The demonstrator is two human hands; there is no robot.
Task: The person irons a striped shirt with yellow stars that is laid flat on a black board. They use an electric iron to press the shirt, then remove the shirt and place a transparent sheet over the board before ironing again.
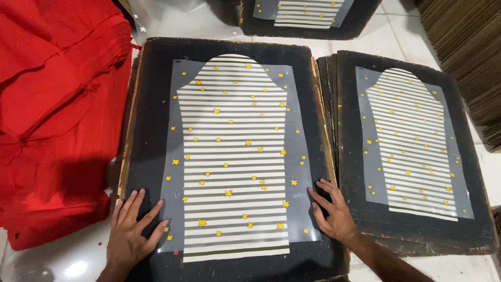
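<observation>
1. Both hands lie flat, fingers spread, grasping nothing: left hand (130, 230) and right hand (334, 211) press the striped transfer sheet (235, 156).
2. The sheet rests on a dark board (151, 104); it looks thin, slippery and floppy, best lifted by its corners.

A large flat board (229, 52) lies in the middle of the floor, with a transfer sheet (235, 156) lying flat on top of it. The person's left hand (130, 232) rests on the board's near left corner, fingertips touching the sheet's edge. The right hand (334, 211) rests flat on the near right edge, also touching the sheet. Left of the board lies a pile of folded cloth (57, 115). Just right of it sits a stack of boards (417, 68), a second sheet (412, 141) lying on top. Behind, a third board (360, 23) carries another sheet (305, 13). A stack of cardboard (467, 47) stands far right.
</observation>
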